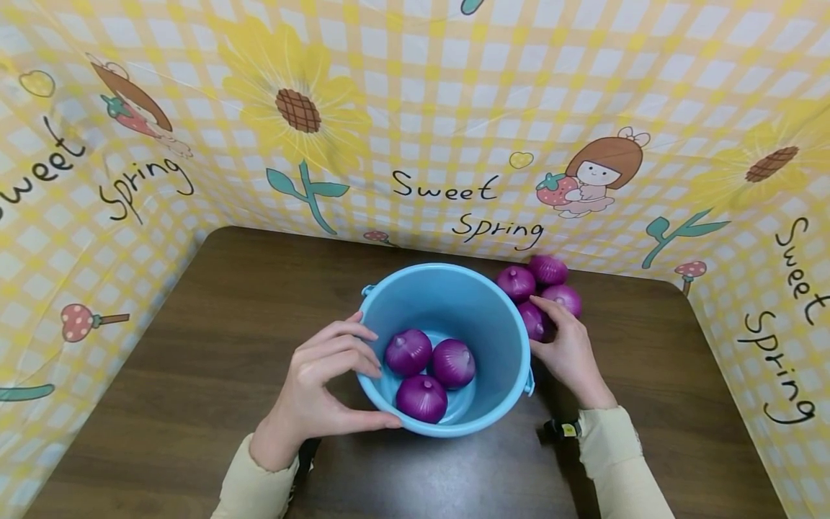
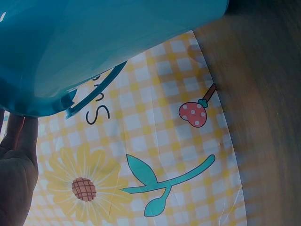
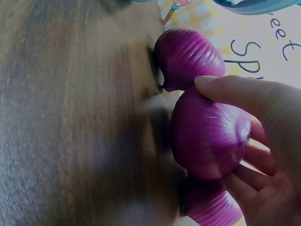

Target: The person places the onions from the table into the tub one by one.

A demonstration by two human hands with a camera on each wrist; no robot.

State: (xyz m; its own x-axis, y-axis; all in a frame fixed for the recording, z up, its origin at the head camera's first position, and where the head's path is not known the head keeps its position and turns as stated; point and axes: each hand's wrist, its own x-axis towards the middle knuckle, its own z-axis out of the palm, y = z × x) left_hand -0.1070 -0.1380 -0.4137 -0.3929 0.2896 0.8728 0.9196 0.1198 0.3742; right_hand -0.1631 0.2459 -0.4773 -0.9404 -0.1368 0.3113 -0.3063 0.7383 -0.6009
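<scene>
A light blue bucket [image 1: 499, 353] stands on the table with three purple onions [image 1: 421, 398] at its bottom. My left hand [image 1: 318, 386] grips the bucket's left rim, its fingers reaching over the edge and the thumb along the near side. To the right of the bucket, my right hand [image 1: 570, 353] holds another purple onion [image 3: 209, 134] between thumb and fingers. That onion is partly hidden behind the bucket's rim and my hand in the head view. Three more onions [image 1: 548, 269] sit right beside it, toward the back edge.
The dark wooden table [image 1: 214, 346] carries everything. A yellow-and-white checked cloth [image 1: 441, 108] with flower prints rises behind it and on both sides. The bucket's handle [image 2: 99, 92] hangs along its outer wall.
</scene>
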